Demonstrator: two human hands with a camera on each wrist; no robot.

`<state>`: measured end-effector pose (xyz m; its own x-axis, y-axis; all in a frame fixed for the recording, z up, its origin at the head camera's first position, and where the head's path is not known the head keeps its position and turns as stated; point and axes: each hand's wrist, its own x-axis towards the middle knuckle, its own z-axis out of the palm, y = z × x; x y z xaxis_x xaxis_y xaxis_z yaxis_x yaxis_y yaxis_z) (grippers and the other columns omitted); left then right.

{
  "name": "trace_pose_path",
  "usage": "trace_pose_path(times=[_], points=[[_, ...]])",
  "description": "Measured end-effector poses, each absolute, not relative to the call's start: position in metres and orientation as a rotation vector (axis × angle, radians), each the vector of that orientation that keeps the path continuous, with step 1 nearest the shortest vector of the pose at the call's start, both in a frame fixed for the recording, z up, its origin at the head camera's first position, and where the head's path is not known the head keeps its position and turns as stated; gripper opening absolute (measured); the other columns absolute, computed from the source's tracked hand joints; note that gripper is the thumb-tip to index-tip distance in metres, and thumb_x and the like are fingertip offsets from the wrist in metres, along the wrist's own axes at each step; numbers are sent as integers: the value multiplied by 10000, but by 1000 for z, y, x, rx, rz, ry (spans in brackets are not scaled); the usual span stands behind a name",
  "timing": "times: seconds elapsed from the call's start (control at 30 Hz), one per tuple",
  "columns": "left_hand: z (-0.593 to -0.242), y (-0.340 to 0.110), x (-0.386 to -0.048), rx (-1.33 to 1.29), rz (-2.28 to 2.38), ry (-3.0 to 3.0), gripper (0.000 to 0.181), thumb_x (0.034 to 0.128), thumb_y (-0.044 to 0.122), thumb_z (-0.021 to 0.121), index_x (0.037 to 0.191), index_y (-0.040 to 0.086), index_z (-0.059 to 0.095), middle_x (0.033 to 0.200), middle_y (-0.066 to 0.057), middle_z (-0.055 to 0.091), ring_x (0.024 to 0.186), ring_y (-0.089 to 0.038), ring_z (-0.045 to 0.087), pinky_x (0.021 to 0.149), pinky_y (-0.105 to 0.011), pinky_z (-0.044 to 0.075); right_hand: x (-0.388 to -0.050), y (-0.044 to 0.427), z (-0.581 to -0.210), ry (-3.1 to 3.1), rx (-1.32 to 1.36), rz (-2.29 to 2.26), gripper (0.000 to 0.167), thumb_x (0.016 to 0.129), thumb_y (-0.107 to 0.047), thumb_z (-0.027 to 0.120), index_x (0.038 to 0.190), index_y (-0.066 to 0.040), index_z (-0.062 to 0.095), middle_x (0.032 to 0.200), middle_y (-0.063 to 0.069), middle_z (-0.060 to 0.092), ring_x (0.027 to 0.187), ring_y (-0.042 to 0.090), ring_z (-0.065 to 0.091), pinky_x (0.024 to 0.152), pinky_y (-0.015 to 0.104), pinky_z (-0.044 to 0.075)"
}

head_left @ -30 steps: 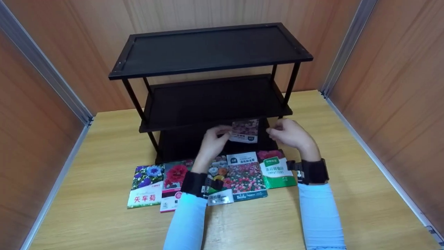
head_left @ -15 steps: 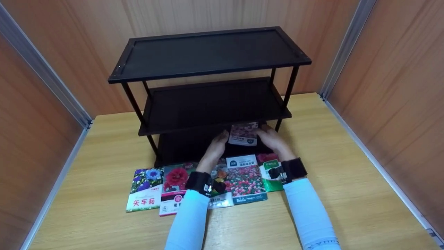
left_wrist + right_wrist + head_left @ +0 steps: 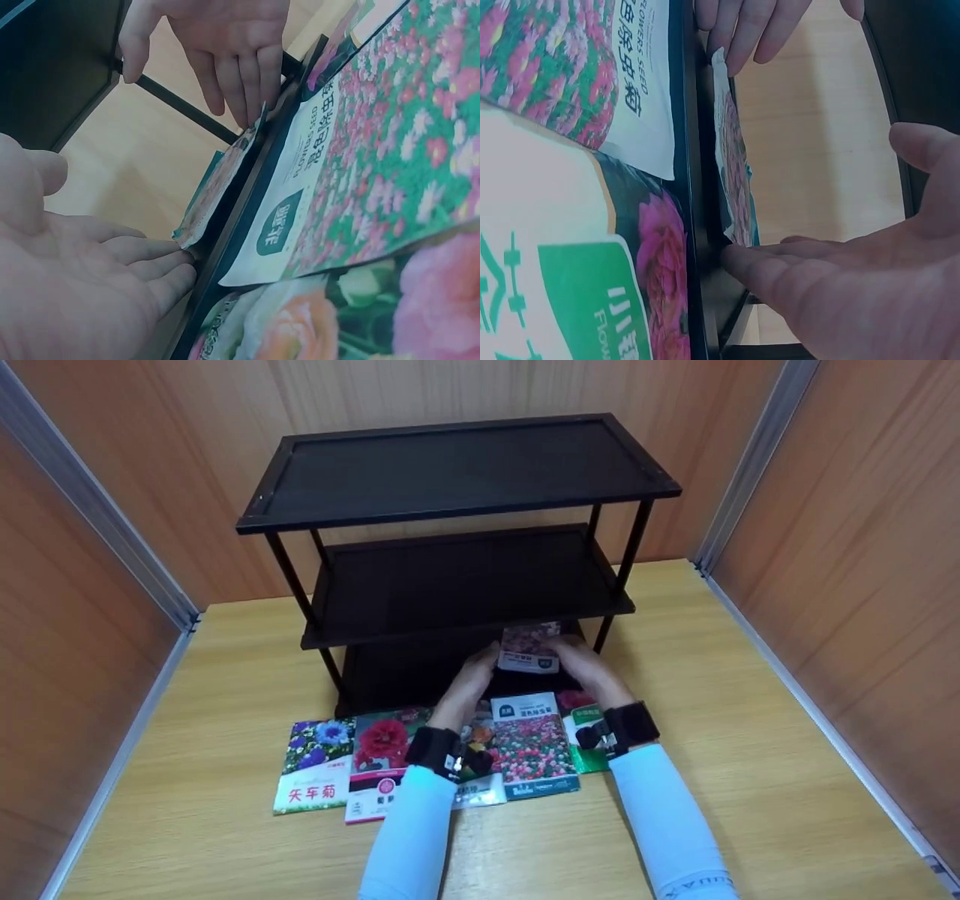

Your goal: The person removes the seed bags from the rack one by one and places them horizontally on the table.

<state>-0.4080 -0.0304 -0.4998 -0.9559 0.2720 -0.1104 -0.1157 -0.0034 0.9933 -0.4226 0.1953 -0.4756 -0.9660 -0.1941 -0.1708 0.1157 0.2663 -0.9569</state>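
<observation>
On the bottom tier of the black rack lies a seed packet (image 3: 531,661) with pink flowers and a white label band, partly in shadow under the middle shelf. My left hand (image 3: 473,681) stands at its left edge with straight fingers. From the other side, my right hand (image 3: 589,669) is at the packet's right edge. Seen from the left wrist, the left hand's fingertips (image 3: 180,259) touch one end of the packet (image 3: 217,191). The right wrist view has the right hand's straight fingers (image 3: 780,262) touching its end of the packet (image 3: 736,169). Another packet's edge shows beneath.
A black three-tier rack (image 3: 465,472) stands against the wooden back wall. Along its front lie several seed packets: a blue-flowered one (image 3: 313,765), a red-flowered one (image 3: 381,757), a pink-field one (image 3: 532,746) and a green-and-white one (image 3: 589,735). Wooden panels (image 3: 847,532) enclose the table.
My right hand has moved left and inward to the packet's right edge. The left hand's fingers have straightened along the left edge. The packet stays in nearly the same place.
</observation>
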Motion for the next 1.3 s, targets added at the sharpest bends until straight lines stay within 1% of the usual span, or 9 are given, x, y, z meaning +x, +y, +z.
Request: trace_pose_path(times=[0.13, 0.27, 0.37, 0.5, 0.57, 0.7, 0.8, 0.93, 1.3], points=[[-501, -31, -408, 184, 2075, 1929, 635, 1104, 514, 356, 1653, 239, 194, 1712, -58, 170, 1573, -253, 127, 1269, -428, 147, -423, 195, -478, 2235, -109, -1833, 566, 1092, -407, 437, 1526, -45, 454, 1631, 125, 324, 1537, 328, 207, 1251, 530, 158], [-500, -34, -406, 135, 2071, 1891, 678, 1081, 579, 358, 1657, 269, 178, 1694, -73, 237, 1571, -298, 132, 1257, -548, 119, -421, 195, -477, 2223, -54, -1863, 567, 1102, -363, 404, 1556, -24, 386, 1643, 128, 295, 1538, 318, 213, 1254, 491, 188], [-497, -36, -406, 90, 2081, 1883, 692, 1076, 579, 381, 1656, 253, 191, 1663, -84, 320, 1562, -324, 171, 1238, -601, 138, -422, 196, -474, 2257, -11, -1858, 504, 1078, -346, 472, 1432, 11, 504, 1550, 171, 398, 1478, 340, 319, 1236, 502, 235], [-494, -35, -406, 36, 2138, 1928, 635, 1095, 449, 454, 1618, 121, 306, 1572, -166, 453, 1497, -340, 344, 1218, -530, 277, -423, 197, -472, 2353, 16, -1794, 415, 1031, -334, 589, 1206, 42, 615, 1359, 170, 518, 1339, 331, 443, 1196, 519, 294], [-493, -33, -407, 2, 2188, 1974, 541, 1094, 321, 511, 1541, 27, 429, 1489, -221, 530, 1416, -355, 467, 1174, -477, 377, -424, 197, -471, 2419, 12, -1730, 391, 1021, -340, 621, 1177, 18, 636, 1247, 131, 554, 1233, 301, 496, 1129, 485, 370], [-493, -31, -408, -93, 2266, 2044, 370, 1033, 105, 616, 1352, -81, 593, 1307, -266, 642, 1200, -370, 650, 1025, -419, 534, -425, 199, -473, 2512, -11, -1654, 350, 1013, -204, 628, 1257, 46, 644, 1054, 89, 596, 955, 231, 535, 857, 360, 463], [-494, -32, -409, -135, 2274, 2055, 324, 998, 54, 659, 1276, -109, 630, 1217, -266, 677, 1087, -370, 699, 936, -408, 585, -425, 199, -474, 2483, 3, -1676, 416, 1006, -81, 610, 1390, 74, 565, 1191, 169, 629, 992, 262, 606, 854, 326, 533], [-495, -34, -408, -112, 2261, 2054, 373, 975, 16, 682, 1307, -135, 607, 1206, -284, 680, 1046, -370, 715, 885, -385, 606, -426, 198, -474, 2369, 67, -1735, 548, 1011, -28, 601, 1506, 98, 404, 1464, 283, 469, 1222, 388, 598, 958, 367, 569], [-493, -35, -407, -108, 2233, 2030, 399, 953, -18, 697, 1325, -124, 604, 1232, -289, 671, 1037, -354, 718, 872, -360, 609, -427, 202, -475, 2227, 175, -1775, 538, 1021, -14, 581, 1511, 87, 383, 1439, 279, 464, 1038, 297, 692, 896, 347, 597]])
